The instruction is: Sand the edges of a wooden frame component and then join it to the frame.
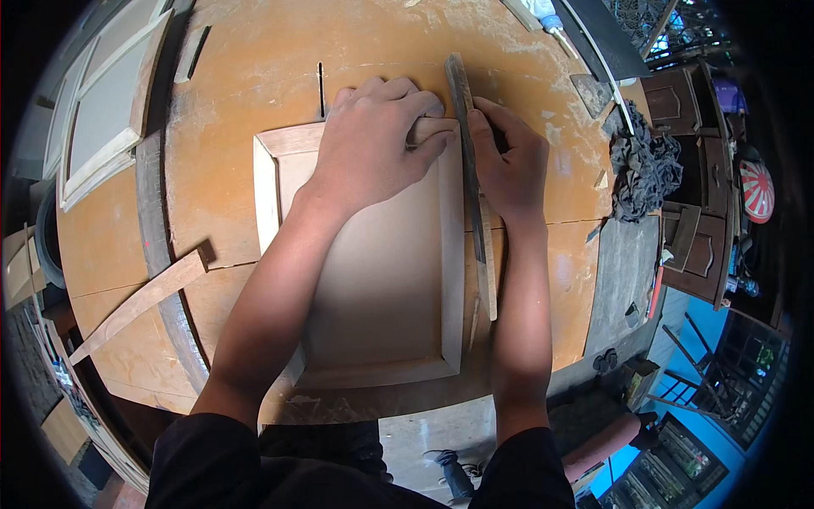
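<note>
Head view: framed wood panel (381, 280) lies flat on the orange-brown workbench (208, 204), long axis running near-to-far from the person, btw the two forearms. Key relation: the long thin strip (478, 216) stands just beside the panel's R edge, roughly parallel w/ it, far end poking past the panel's far rail, near end angling slightly away & stopping short of the panel's near rail. R hand (515, 165) is the nearer one to it, on the outer side of the panel's R edge, thumb & fingers closed on the strip; so the strip lies immediately L of that palm. L hand (369, 127) is over the panel's far rail, toward its far R corner, fingers curled, thumb bent in; view's poor there, could be pinching sth small & pale, can't tell. Re other stuff: loose wooden bar (144, 301) L of the panel, pale frames (110, 102) farther out to the far L of it, crumpled black cloth (644, 165) well to its R. Labels/brands: no readable lettering on panel or strip; white-and-blue bottle (549, 20), beyond the panel to its far R, too small to make out any text.
</note>
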The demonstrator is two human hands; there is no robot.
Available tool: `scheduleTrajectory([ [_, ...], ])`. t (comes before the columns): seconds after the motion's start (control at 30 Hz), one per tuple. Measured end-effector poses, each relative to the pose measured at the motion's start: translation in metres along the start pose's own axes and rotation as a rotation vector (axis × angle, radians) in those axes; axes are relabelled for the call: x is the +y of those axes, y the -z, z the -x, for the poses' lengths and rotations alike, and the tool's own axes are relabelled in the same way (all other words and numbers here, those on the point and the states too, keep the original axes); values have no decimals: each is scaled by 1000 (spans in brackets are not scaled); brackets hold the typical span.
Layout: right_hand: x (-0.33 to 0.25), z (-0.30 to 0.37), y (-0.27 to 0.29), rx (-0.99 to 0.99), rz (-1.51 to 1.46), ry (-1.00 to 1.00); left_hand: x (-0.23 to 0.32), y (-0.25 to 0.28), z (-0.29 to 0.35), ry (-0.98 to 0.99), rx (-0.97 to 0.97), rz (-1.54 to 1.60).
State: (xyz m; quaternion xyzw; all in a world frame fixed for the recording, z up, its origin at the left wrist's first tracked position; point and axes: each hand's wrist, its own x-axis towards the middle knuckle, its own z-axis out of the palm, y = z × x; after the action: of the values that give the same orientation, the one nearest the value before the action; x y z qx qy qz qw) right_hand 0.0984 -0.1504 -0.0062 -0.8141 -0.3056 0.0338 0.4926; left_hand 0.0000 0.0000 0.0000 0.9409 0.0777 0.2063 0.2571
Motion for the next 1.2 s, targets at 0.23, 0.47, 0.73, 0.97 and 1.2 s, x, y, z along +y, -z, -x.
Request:
scheduleTrajectory([
  [0.23,-2,-1,-2,31,16,0,-2,0,-2,-14,15,-5],
  [0.47,-2,0,-3,35,1,-19,-2,0,-1,-13,10,-11],
  [0.73,-3,0,-2,-1,37,0,-2,0,0,8,-9,-8],
  [0.97,-4,1,-1,-17,47,-16,-2,1,1,6,-8,-20],
  [1.2,-6,1,-1,-25,66,-3,-2,1,1,8,-9,-15],
])
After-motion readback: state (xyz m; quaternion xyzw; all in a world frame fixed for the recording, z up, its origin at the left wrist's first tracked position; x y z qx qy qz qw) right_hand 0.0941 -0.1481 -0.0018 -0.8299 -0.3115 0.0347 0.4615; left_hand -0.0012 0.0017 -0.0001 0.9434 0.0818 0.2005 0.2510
